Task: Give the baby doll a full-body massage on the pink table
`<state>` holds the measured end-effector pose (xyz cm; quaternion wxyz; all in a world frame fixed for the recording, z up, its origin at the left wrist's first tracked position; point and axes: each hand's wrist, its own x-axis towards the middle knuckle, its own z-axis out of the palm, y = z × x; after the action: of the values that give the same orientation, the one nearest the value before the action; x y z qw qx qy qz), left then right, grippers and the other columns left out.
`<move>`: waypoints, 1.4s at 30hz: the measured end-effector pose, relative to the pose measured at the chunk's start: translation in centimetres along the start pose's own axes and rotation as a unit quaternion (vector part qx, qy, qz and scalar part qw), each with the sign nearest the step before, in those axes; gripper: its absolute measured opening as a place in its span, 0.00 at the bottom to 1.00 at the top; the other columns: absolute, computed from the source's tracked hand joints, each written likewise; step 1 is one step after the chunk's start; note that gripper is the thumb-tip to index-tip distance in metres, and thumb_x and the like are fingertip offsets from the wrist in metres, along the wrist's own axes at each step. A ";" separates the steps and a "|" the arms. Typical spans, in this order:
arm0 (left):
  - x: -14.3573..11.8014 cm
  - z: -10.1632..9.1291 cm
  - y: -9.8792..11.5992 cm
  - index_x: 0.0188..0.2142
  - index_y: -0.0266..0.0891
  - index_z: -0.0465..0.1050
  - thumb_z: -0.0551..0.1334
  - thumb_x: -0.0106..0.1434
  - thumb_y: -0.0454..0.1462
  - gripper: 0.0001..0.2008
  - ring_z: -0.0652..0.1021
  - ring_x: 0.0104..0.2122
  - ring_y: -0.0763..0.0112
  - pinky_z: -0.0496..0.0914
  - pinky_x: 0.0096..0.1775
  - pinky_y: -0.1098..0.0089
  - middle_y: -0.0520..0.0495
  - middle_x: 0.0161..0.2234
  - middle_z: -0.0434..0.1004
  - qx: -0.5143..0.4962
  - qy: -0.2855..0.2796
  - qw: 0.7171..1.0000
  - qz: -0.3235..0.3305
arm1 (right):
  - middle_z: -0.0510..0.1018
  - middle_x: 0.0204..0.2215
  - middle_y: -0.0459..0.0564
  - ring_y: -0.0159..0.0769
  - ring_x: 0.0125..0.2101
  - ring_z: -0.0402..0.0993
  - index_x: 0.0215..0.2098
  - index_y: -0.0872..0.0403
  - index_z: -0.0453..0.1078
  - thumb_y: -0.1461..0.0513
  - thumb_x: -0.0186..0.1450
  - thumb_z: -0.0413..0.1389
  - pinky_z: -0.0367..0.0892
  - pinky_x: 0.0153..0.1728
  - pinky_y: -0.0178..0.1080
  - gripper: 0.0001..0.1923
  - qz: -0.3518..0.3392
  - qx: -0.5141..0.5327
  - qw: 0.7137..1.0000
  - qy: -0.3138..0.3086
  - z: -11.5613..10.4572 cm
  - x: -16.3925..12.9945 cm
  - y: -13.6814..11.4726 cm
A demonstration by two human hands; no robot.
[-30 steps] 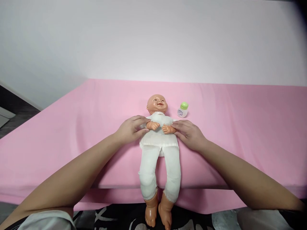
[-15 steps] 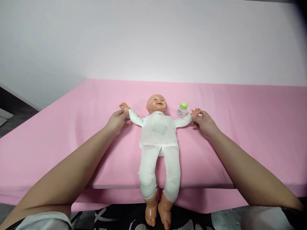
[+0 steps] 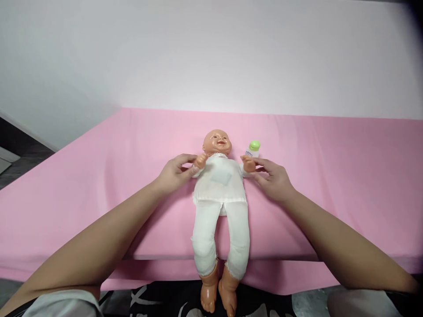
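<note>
A baby doll (image 3: pixel 220 185) in white cloth lies on its back, head away from me, its feet hanging past the table's front edge. My left hand (image 3: pixel 176 173) grips the doll's arm on the left near the wrist, thumb and fingers around it. On the other side, my right hand (image 3: pixel 272 178) holds the doll's other arm the same way. Both doll arms are bent up, with their small hands raised beside the chest. Behind the right-hand doll hand stands a small clear bottle with a green cap (image 3: pixel 254 146), its lower part hidden.
Pink cloth (image 3: pixel 346 185) covers the table, which meets a white wall (image 3: pixel 211 57) at the back. Dark patterned fabric (image 3: pixel 161 299) shows below the front edge, under the doll's feet.
Both my hands have moved inward with the doll's arms. The arms were stretched out to the sides and are now folded up near the chest.
</note>
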<state>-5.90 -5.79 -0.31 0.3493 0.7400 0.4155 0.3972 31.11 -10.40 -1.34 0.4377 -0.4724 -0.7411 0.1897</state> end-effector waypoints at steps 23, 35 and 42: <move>2.2 -2.5 -2.9 0.39 0.39 0.77 0.74 0.58 0.48 0.18 0.85 0.38 0.58 0.82 0.44 0.56 0.41 0.39 0.84 -0.199 0.147 0.928 -0.278 | 0.85 0.50 0.54 0.40 0.35 0.85 0.70 0.47 0.60 0.52 0.64 0.71 0.83 0.30 0.41 0.42 0.331 0.171 0.926 0.059 -3.3 1.6 6.4; 0.4 -0.7 -0.5 0.57 0.40 0.78 0.71 0.64 0.58 0.31 0.84 0.47 0.54 0.79 0.50 0.56 0.40 0.51 0.85 -0.060 0.053 0.995 -0.062 | 0.82 0.58 0.53 0.49 0.54 0.82 0.76 0.41 0.56 0.49 0.71 0.65 0.78 0.58 0.56 0.40 0.096 0.087 0.987 0.094 -1.2 0.5 2.4; -0.6 1.2 1.0 0.63 0.51 0.78 0.62 0.73 0.50 0.23 0.81 0.57 0.52 0.74 0.59 0.55 0.46 0.60 0.82 0.231 -0.085 0.963 0.105 | 0.84 0.58 0.49 0.49 0.58 0.79 0.61 0.40 0.78 0.63 0.75 0.53 0.75 0.62 0.59 0.21 -0.129 -0.109 0.983 -0.066 1.2 -0.2 -0.5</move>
<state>-4.67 -6.93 -0.19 0.1589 0.8711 0.3846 0.2607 29.88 -10.68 -1.78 0.3545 -0.4046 -0.8392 0.0802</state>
